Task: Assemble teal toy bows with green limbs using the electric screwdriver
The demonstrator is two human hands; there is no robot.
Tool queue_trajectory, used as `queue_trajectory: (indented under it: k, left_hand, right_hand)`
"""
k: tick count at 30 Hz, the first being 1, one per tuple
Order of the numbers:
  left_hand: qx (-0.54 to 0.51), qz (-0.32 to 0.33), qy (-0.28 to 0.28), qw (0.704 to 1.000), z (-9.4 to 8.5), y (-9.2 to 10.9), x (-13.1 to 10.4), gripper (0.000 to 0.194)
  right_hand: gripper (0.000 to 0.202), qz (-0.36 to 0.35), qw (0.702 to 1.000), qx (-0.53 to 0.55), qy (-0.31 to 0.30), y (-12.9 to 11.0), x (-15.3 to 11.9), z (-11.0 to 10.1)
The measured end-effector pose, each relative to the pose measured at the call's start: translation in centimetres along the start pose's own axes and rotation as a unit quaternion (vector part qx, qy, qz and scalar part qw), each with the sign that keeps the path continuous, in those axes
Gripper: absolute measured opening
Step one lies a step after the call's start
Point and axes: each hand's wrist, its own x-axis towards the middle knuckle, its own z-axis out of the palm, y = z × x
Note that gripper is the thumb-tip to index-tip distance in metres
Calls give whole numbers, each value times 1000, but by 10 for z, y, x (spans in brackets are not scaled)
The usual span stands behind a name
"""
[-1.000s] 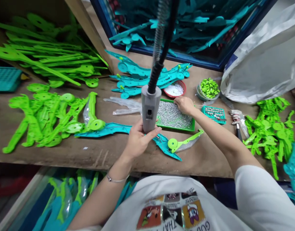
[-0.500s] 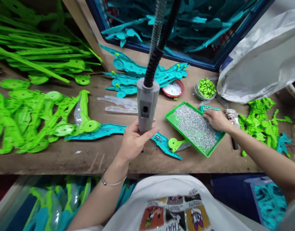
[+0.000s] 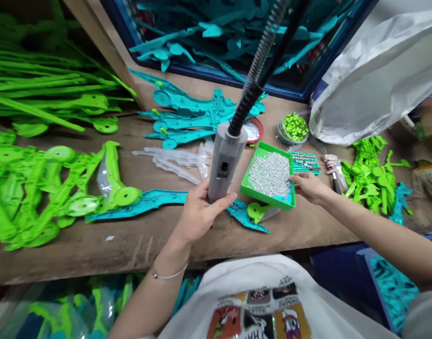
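Since the earlier frame, the shallow rectangular tray of green plastic (image 3: 258,194) has shifted leftward and turned, uncovering more of the small teal plastic rack of silvery discs (image 3: 313,173), and the right hand (image 3: 309,186) has gone with it. That hand is nearly closed, its fingertips on the tray's right side; how the thumb sits cannot be told. The left hand (image 3: 202,207) is wrapped around the grey cylindrical handheld tool (image 3: 223,169), which hangs from a metal spring and a coiled black cable; its lower tip is hidden. Inside the tray lies a heap of small silver metal pieces (image 3: 272,172), and its near edge overlaps the lime-green round-ended plastic part (image 3: 254,211) at the right end of the long teal plastic part (image 3: 163,197). Whether the tray rests on the bench or is lifted cannot be told. Handling it well would seem to call for a firm one-sided grip, a slow, level motion so the loose pieces stay inside, and care that the near edge neither snags the part below nor knocks the tool, held steady and upright.
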Motion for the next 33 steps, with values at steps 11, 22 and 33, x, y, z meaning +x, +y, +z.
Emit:
queue_trajectory:
  k: [11,22,33]
  left_hand:
    - [14,-27,-12,999,-14,-4,-12,31]
    - [31,-17,-10,999,-19,-3,-13,28]
    - [23,-15,-15,1000,-18,4,-5,30]
  right_hand:
    - [11,150,926,346,5,-4,-15,89]
    - [11,207,883,421,-11,-11,-5,98]
    - [21,197,929,239,-203,-22,-19,60]
